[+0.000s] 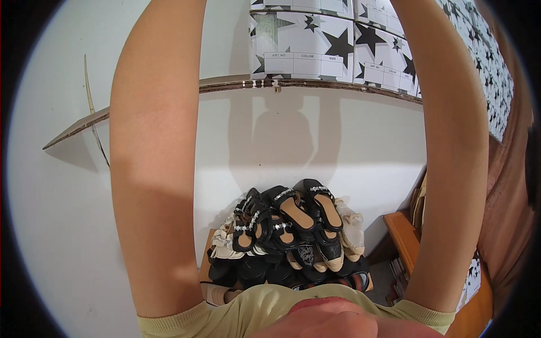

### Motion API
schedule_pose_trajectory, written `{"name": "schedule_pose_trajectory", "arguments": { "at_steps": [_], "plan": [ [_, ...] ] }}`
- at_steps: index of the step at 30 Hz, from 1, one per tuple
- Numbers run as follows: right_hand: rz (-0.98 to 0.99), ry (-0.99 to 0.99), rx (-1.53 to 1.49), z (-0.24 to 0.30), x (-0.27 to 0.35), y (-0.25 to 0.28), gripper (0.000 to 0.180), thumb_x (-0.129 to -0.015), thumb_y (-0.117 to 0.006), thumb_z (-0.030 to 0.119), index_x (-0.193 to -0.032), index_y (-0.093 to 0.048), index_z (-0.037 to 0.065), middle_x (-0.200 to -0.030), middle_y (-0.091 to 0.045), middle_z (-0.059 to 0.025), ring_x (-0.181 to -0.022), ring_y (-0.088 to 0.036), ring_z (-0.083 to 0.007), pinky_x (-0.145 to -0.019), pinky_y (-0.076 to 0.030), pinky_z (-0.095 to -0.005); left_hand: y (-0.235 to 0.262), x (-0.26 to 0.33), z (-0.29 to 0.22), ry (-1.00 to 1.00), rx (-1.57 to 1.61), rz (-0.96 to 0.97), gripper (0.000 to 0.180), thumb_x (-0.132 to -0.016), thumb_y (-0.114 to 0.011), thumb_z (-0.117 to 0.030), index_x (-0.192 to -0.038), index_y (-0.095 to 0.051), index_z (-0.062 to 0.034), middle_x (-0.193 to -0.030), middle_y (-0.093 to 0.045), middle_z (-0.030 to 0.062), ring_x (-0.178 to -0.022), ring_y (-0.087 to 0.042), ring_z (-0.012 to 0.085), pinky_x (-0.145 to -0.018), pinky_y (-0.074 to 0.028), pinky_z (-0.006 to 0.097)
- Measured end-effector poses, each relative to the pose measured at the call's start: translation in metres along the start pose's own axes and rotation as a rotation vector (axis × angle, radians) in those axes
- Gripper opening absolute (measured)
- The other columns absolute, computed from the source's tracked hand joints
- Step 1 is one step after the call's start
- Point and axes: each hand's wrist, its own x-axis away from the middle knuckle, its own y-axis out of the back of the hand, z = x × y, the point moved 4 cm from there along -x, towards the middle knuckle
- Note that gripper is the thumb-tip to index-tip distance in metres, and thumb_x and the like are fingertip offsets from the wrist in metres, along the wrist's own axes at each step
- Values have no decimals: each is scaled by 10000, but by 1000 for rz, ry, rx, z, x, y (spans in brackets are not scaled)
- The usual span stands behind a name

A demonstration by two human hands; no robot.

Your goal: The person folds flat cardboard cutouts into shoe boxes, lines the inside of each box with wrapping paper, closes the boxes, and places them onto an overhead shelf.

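Observation:
Both my arms reach up past the top edge, so neither hand shows, and what they hold or touch is hidden. My left forearm (160,84) rises in front of a wall shelf (310,84). On the other side, my right forearm (445,73) passes in front of white boxes printed with black stars. The nearest such box (301,39) sits stacked on the shelf, beside another star-printed box (386,59). More boxes continue above and to the right, partly cut off by the frame.
Below the shelf lies a heap of black sandals (296,214) with glittery straps, with white shoes (225,239) among them. A wooden piece of furniture (403,231) stands at the right, near a brown curtain (507,197). A thin stick (88,84) leans past the shelf's left end.

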Motion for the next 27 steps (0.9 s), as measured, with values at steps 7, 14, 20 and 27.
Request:
{"name": "schedule_pose_trajectory", "arguments": {
  "at_steps": [7, 14, 20, 27],
  "plan": [
    [61, 37, 83, 8, 4, -11, 732, -819, -489, 518, -1409, -260, 151, -1488, -179, -131, -1369, -93, -392, -1068, -46, -602, -6, -8, 28, 28, 8, 147, 1038, -654, -519, -761, -1451, -126, -223, -1504, -51, 166, -1354, -52, 441, -1032, -134, 618],
    [177, -25, 49, 10, 9, -15, 743, -839, -425, 554, -1416, -239, 125, -1493, -165, -126, -1372, -53, -397, -1061, -42, -616, -21, -3, 32, 18, 63, 164, 1016, -663, -525, -748, -1448, -157, -217, -1498, -72, 182, -1355, -64, 433, -1028, -144, 618],
    [253, -74, -23, 10, 10, -8, 765, -838, -420, 578, -1421, -220, 125, -1486, -139, -179, -1365, -62, -418, -1059, -55, -619, -16, 6, 20, -43, 4, 45, 1030, -689, -613, -625, -1435, -119, -114, -1408, -291, 230, -1299, -259, 394, -980, -251, 610],
    [202, -73, 39, 10, 49, 5, 749, -818, -468, 557, -1416, -253, 160, -1462, -172, -223, -1346, -136, -432, -1053, -84, -622, 0, 22, 1, -504, 25, -417, 836, -693, -736, -178, -1350, -258, 19, -1122, -551, 231, -984, -572, 279, -793, -499, 331]
  ]
}}
